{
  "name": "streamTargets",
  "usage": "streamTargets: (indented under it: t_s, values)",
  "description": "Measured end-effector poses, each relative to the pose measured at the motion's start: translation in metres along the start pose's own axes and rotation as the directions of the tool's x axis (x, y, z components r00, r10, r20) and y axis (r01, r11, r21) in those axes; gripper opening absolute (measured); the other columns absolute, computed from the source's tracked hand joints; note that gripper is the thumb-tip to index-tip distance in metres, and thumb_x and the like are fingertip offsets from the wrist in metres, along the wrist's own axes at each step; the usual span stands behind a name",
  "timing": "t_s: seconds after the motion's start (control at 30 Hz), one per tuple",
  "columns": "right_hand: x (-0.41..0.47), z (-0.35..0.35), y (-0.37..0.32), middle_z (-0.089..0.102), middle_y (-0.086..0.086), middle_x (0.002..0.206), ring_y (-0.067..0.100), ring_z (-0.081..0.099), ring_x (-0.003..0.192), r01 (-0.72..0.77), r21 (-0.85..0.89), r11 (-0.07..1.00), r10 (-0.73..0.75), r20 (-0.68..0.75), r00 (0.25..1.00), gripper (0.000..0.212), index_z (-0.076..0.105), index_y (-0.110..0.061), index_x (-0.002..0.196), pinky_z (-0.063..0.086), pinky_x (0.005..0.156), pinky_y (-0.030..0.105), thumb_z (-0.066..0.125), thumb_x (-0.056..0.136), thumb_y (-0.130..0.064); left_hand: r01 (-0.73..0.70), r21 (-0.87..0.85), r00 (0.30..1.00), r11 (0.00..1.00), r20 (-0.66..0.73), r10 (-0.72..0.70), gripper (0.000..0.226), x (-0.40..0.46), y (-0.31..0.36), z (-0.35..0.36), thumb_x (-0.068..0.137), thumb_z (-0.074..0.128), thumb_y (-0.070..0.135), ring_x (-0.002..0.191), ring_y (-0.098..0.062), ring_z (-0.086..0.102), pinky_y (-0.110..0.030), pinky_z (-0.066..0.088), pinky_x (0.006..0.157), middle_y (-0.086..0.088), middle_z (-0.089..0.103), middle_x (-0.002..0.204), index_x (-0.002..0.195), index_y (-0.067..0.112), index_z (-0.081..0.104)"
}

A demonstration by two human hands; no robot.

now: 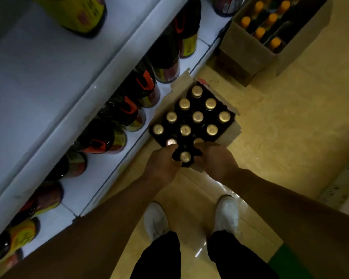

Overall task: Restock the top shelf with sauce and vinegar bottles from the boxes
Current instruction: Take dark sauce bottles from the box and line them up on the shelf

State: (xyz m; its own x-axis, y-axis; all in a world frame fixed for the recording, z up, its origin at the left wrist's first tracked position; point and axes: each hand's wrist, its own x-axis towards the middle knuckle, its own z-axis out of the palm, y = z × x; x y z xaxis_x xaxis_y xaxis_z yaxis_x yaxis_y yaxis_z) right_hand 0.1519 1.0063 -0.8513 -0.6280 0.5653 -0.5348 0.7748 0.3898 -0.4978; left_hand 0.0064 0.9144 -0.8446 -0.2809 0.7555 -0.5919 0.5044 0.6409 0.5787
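STEP: picking from box, judged | LOCATION: open box [229, 128] of gold-capped bottles [197, 117] on floor beside lower shelf [101, 170] | GRIP: left hand [162, 165] and right hand [214, 161] curled at near-row bottles; clamped or not, cannot tell | NEXT: lift straight up, carry to top shelf.

Scene dim, with a warm yellow cast. Glare patches lie on the glossy floor [216, 184] at 6 o'clock. Shelf bottles [83, 15] at 11 o'clock are motion-blurred. Wide-angle distortion bends the shelf edge [73, 125]. Corners fall dark.
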Motion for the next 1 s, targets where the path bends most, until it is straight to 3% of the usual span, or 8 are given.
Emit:
streamTargets:
  t_s: [0.13,0.23,0.33,0.4,0.73,0.87,1.0]
  values:
    - [0.027,0.036,0.017,0.061,0.008,0.121,0.027,0.057,0.112,-0.031,-0.052,0.998,0.032,0.021,0.999,0.033,0.058,-0.017,0.124,0.049,0.087,0.038,0.060,0.092,-0.026,0.024,0.015,1.000,1.000,-0.001,-0.024,0.032,0.026,-0.026,0.032,0.091,0.060,0.010,0.112,-0.025,0.060,-0.035,0.048,0.094,-0.008,0.066,0.120,0.122,0.016,0.063]
    - [0.048,0.062,0.027,0.060,0.009,0.124,0.029,0.056,0.114,0.027,-0.103,0.994,-0.024,0.023,0.999,0.037,0.058,-0.017,0.124,0.047,0.092,0.039,0.062,0.090,-0.031,0.045,0.041,0.999,0.998,0.008,-0.045,0.027,0.050,-0.046,0.055,0.092,0.059,0.012,0.110,-0.024,0.061,-0.032,0.048,0.091,-0.007,0.066,0.120,0.118,0.017,0.064]
    - [0.057,0.080,0.030,0.058,0.011,0.132,0.033,0.054,0.119,0.133,-0.254,0.958,-0.133,0.016,0.991,0.042,0.056,-0.013,0.132,0.040,0.098,0.039,0.058,0.093,-0.028,0.055,0.031,0.998,0.998,0.006,-0.055,0.019,0.064,-0.060,0.070,0.095,0.054,0.016,0.097,-0.018,0.060,-0.026,0.042,0.079,-0.006,0.067,0.113,0.110,0.017,0.065]
    - [0.062,0.086,0.029,0.059,0.009,0.130,0.032,0.054,0.118,0.167,-0.361,0.918,-0.162,0.042,0.986,0.041,0.054,-0.014,0.133,0.037,0.100,0.038,0.053,0.095,-0.029,0.059,0.025,0.998,0.998,-0.003,-0.059,0.018,0.068,-0.067,0.075,0.095,0.055,0.015,0.098,-0.020,0.061,-0.026,0.044,0.080,-0.006,0.067,0.111,0.110,0.017,0.064]
    - [0.072,0.092,0.014,0.057,0.010,0.122,0.030,0.057,0.108,0.167,-0.493,0.854,-0.138,0.096,0.986,0.035,0.047,-0.013,0.130,0.041,0.089,0.036,0.048,0.099,-0.027,0.069,0.003,0.997,0.998,-0.021,-0.069,0.019,0.071,-0.076,0.079,0.091,0.059,0.007,0.098,-0.023,0.062,-0.038,0.052,0.087,-0.006,0.066,0.107,0.108,0.016,0.062]
    - [0.074,0.091,0.012,0.058,0.010,0.117,0.029,0.059,0.101,0.175,-0.515,0.839,-0.150,0.089,0.985,0.032,0.047,-0.012,0.129,0.035,0.072,0.034,0.047,0.100,-0.026,0.071,-0.001,0.997,0.997,-0.005,-0.071,0.028,0.069,-0.077,0.079,0.090,0.061,0.006,0.101,-0.022,0.062,-0.034,0.052,0.087,-0.005,0.066,0.111,0.116,0.017,0.061]
    - [0.071,0.086,0.015,0.060,0.009,0.117,0.029,0.061,0.101,0.186,-0.468,0.864,-0.162,0.090,0.983,0.028,0.052,-0.011,0.123,0.036,0.068,0.032,0.046,0.100,-0.025,0.047,-0.011,0.999,0.999,-0.009,-0.047,0.031,0.065,-0.074,0.076,0.090,0.060,0.005,0.105,-0.021,0.061,-0.032,0.050,0.088,-0.005,0.066,0.115,0.119,0.018,0.062]
